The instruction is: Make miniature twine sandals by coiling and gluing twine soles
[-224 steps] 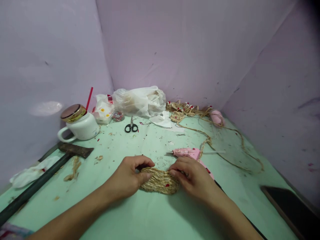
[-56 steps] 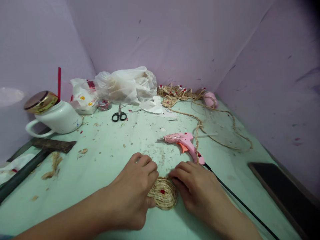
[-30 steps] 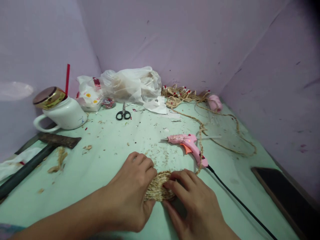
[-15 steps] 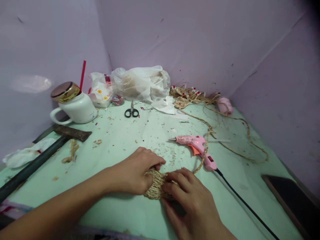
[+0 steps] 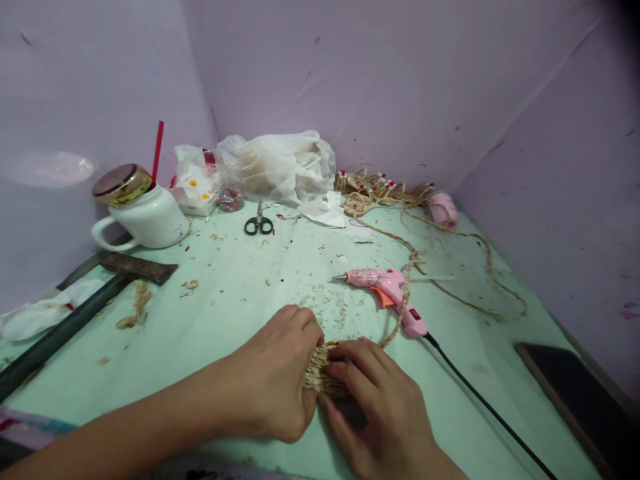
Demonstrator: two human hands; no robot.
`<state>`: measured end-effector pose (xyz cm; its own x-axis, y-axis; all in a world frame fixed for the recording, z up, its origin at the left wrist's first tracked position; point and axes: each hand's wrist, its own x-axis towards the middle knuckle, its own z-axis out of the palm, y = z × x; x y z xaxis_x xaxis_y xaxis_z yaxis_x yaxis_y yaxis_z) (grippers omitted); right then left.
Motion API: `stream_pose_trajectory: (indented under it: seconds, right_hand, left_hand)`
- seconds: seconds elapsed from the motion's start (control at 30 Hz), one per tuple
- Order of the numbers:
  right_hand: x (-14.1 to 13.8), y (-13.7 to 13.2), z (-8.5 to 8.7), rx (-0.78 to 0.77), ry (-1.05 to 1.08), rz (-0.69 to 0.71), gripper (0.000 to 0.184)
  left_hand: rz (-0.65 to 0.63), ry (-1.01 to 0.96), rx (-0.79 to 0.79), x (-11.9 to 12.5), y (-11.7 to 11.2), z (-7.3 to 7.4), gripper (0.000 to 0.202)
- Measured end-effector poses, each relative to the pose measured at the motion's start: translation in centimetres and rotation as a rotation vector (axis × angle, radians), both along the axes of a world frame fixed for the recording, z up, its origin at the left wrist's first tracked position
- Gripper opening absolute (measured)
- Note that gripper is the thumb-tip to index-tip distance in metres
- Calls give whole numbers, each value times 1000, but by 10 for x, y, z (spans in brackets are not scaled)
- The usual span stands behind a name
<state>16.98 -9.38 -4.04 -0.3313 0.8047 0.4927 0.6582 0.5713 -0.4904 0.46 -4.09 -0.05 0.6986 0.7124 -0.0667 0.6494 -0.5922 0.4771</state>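
A small coil of jute rope [image 5: 320, 372] lies on the green table [image 5: 235, 320], mostly covered by both hands. My left hand [image 5: 275, 383] is curled over the coil's left side, fingers pressed on it. My right hand [image 5: 380, 407] grips the coil's right side with bent fingers. A loose jute strand [image 5: 403, 303] runs from the coil up over the pink glue gun [image 5: 387, 293], which lies just beyond my right hand.
A black cord [image 5: 480, 407] trails right from the glue gun. A hammer [image 5: 85, 310] and white mug [image 5: 145, 213] sit at left, scissors [image 5: 259, 223] and plastic bags [image 5: 275, 167] at the back, a jute pile [image 5: 380, 193] back right, a dark slab [image 5: 575, 393] at right.
Over the last second both hands closed in tighter around the coil, covering more of it. The view shifted slightly; the coil stays in the same spot before the glue gun.
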Motion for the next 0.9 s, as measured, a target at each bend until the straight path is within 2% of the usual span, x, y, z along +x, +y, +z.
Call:
stream_pose_trajectory:
  seconds: [0.1,0.27,0.57,0.73,0.83,0.9]
  right_hand:
    - [0,0,1,-8,3,-4,18]
    - [-1,-1,2,16,13,-27,15]
    - [-3,-1,3,55,27,-41,15]
    - [-1,-1,5,31,-15,-23,13]
    - [8,-4,9,119,-52,16,19]
    - [15,-8,10,209,-34,-18,22]
  left_hand:
    - [-14,11,25,2,0,0,26]
    - [-117,47,138,6,4,2,22]
    - [-115,-9,218,7,2,-10,20]
    - [-116,19,234,7,1,-9,22]
    - [-110,49,231,6,0,-5,24]
    - [-111,70,229,6,-1,-2,24]
